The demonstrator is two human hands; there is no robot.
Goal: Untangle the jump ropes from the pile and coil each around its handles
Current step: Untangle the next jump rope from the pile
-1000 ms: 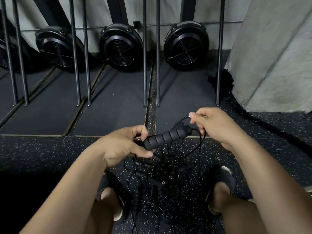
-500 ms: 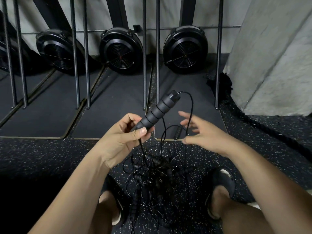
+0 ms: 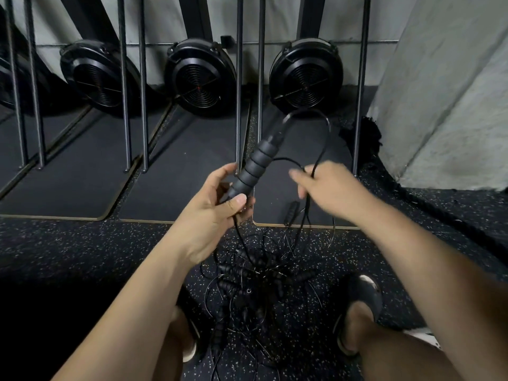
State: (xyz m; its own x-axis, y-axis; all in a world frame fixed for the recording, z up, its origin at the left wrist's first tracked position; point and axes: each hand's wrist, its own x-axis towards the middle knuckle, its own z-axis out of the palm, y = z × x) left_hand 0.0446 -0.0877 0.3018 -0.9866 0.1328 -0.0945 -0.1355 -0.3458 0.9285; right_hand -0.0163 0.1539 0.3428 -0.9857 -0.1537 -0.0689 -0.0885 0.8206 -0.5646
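A dark speckled floor (image 3: 82,257) fills the near half of the scene, with a pale concrete pillar (image 3: 453,92) rising at the far right. Black mats (image 3: 68,182) lie side by side beyond it, and round fan housings (image 3: 200,78) stand at their far ends. The pile (image 3: 253,281) of jump ropes sits on the floor between the person's slippers (image 3: 362,295), a knot of thin black loops and ribbed grips, so most of the task looks undone. Above it the left hand (image 3: 217,207) grips the lower end of one handle (image 3: 255,166). The thumb presses across the front and the fingers curl behind, tilting the handle up and away, probably to lift its rope clear of the tangle. The cord (image 3: 324,125) leaves the handle's far tip, arches to the right and drops into the right hand (image 3: 330,188). That hand is blurred. Its fingers appear to close loosely round the cord with one finger pointing left, likely so the line can slide through while it is traced down. Just below the right hand a second handle (image 3: 292,211) dangles over the mat's near edge. I cannot tell whether it belongs to this rope.
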